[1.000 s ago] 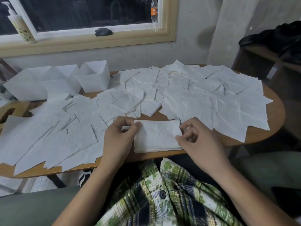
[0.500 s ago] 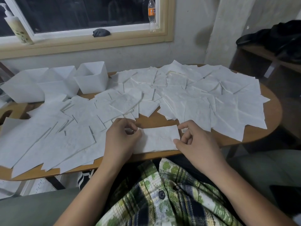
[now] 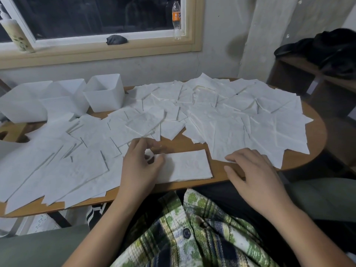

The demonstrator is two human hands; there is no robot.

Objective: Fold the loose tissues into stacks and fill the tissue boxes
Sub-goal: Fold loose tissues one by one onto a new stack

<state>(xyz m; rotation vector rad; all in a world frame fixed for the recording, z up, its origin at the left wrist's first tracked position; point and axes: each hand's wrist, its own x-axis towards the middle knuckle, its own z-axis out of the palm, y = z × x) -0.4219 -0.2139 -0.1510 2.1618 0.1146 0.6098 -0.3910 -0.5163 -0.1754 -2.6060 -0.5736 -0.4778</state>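
Left hand [image 3: 141, 166]: curled, thumb and fingers pinching the folded tissue [image 3: 188, 166] at its left end.
Right hand [image 3: 254, 174]: palm down, fingers apart, fingertips [image 3: 229, 158] touching loose tissues [image 3: 250, 132].

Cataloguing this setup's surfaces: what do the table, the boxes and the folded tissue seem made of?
Table: wood or wood veneer, smooth brown, faint sheen along its rim. Boxes: likely plastic, matte white, slightly translucent, thin walls with rounded corners. Folded tissue: thin soft paper, matte white, faintly embossed and creased.
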